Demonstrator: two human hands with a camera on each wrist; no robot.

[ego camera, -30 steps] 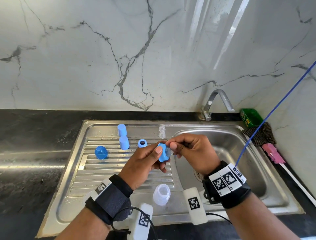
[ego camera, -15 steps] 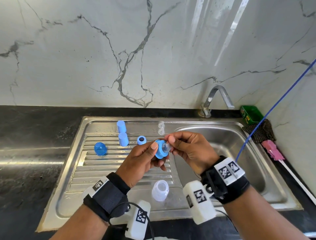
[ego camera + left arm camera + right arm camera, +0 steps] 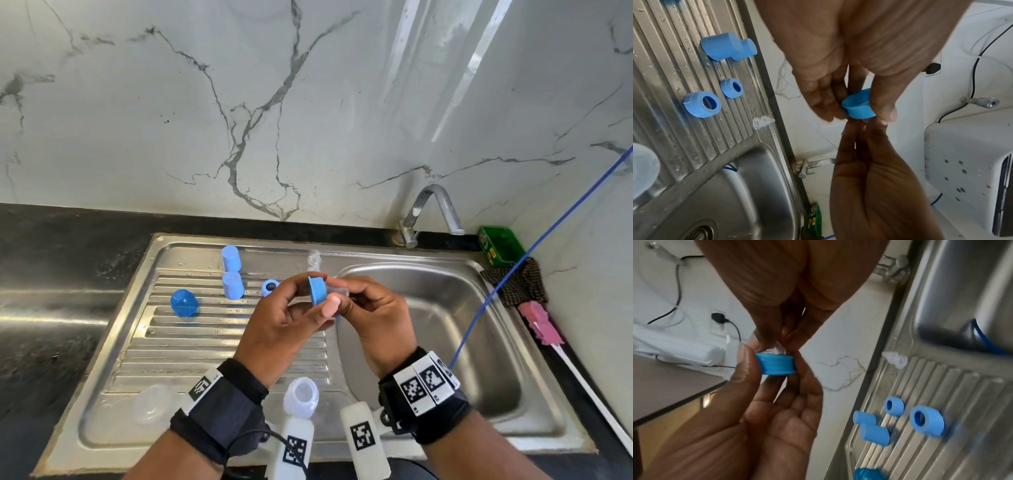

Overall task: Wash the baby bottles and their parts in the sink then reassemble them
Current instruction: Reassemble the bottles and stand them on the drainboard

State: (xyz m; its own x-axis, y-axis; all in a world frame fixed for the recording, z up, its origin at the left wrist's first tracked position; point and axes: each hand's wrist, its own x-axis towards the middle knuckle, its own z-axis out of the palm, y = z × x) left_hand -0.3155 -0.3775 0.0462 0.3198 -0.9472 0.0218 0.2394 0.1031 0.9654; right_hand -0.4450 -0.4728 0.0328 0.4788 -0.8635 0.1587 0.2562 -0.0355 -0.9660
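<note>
Over the drainboard's right edge my left hand [image 3: 317, 297] holds a blue screw ring [image 3: 318, 289] between thumb and fingers, edge-on to the head view. My right hand [image 3: 343, 294] pinches a clear silicone nipple [image 3: 337, 291] that pokes out of the ring's right side. The right wrist view shows the nipple [image 3: 777, 351] above the ring [image 3: 777, 364]. In the left wrist view the ring [image 3: 859, 106] hides it. A clear bottle [image 3: 301, 397] stands at the drainboard's front, and a second clear piece [image 3: 152, 406] sits to its left.
On the steel drainboard [image 3: 205, 346] stand two blue caps [image 3: 231, 258] [image 3: 233, 286], a small blue ring [image 3: 270, 287], a blue domed piece [image 3: 184, 303] and a spare clear nipple [image 3: 313, 260]. The basin [image 3: 455, 329] lies right, under the tap [image 3: 431, 209]. A green box [image 3: 500, 245] sits beyond.
Both hands have turned the blue ring from face-on to edge-on. The clear nipple now sticks out of its right side, still pinched by the right fingers.
</note>
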